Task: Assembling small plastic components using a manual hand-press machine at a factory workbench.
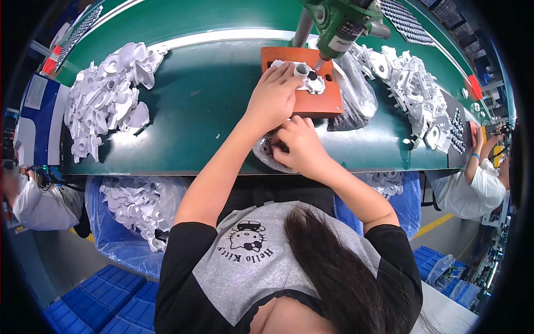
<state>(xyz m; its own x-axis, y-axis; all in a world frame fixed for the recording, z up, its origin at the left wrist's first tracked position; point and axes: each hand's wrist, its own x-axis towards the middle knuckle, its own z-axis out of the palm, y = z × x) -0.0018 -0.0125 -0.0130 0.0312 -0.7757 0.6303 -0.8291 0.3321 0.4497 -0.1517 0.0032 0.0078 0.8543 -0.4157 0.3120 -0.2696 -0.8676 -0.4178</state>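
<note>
A white plastic part (316,85) with a short upright tube lies on an orange fixture block (314,104) under a green press (339,30). My left hand (273,94) grips the left side of this part, its fingers laid over it and the thumb near the tube. Closer to the table's front edge, my right hand (300,146) has its fingers curled down into a shallow clear container (266,157) of small metallic-looking pieces. Whatever its fingertips pinch is hidden.
Heaps of white plastic parts lie at the left (105,103) and right (403,83) of the green table (194,111). A clear plastic bag (359,103) rests beside the fixture. Lined blue bins (105,234) stand below the front edge. Other people (473,186) sit at both sides.
</note>
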